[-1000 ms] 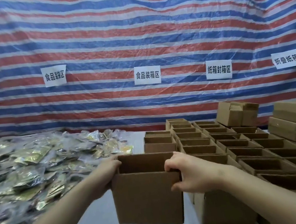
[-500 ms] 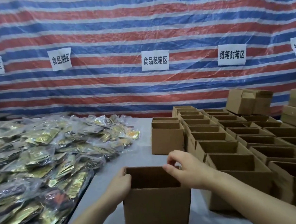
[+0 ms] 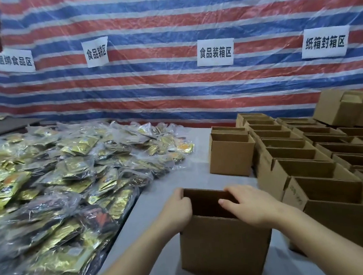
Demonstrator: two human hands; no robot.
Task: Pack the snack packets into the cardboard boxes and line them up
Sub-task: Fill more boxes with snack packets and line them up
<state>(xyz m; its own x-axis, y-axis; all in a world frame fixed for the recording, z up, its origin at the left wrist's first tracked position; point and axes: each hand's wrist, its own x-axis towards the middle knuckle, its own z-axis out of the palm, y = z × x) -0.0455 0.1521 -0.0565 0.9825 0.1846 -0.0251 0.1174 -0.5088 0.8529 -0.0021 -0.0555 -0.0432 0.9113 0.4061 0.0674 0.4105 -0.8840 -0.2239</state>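
- Far to the left of the hands, a wide heap of snack packets (image 3: 65, 184) covers the bench (image 3: 156, 206): flat, crinkled pouches in gold and dark foil, many wrapped in glossy clear plastic, overlapping loosely.
- The left hand (image 3: 176, 213) comes in from the lower left on a bare forearm. Its fingers curl over the left rim of the open cardboard box (image 3: 222, 244), gripping that edge, with the palm against the outer wall.
- That box stands upright on the pale grey bench between the two hands: plain brown corrugated board, square-sided, matte, its top open and its inside dark.
- The right hand (image 3: 251, 206) reaches across from the lower right, lying over the box's right near corner. The fingers are stretched fairly flat over the opening, fingertips toward the far rim; they rest on the rim, and a real grip cannot be made out.
- Beyond the hands, a single open box (image 3: 231, 154) of the same board stands alone.
- To the right of the hands, rows of open boxes (image 3: 311, 158) sit tightly side by side, tops up.
- Behind everything hangs a striped tarpaulin (image 3: 187, 26) in red, blue and white, wrinkled and shiny, bearing white paper signs (image 3: 215, 52).
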